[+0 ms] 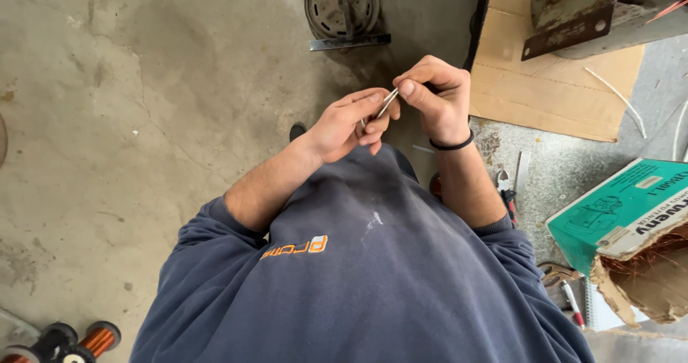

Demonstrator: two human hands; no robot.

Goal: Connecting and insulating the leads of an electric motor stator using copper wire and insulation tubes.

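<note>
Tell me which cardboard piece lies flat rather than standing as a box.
The plain brown cardboard sheet at top right lies flat under rusty metal; the green-topped box is torn open.

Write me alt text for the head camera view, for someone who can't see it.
Seen from above, a person in a blue sweatshirt holds a thin pale strip between the left hand and right hand over a concrete floor. Cardboard and a green box lie to the right.

Floor: grey concrete floor (143,105), cracked and stained, under me.
Top: round metal stand (342,12), flat cardboard sheet (552,91).
My right: green cardboard box (616,212), pliers (506,187).
Bottom left: copper wire spools (97,339).
</note>
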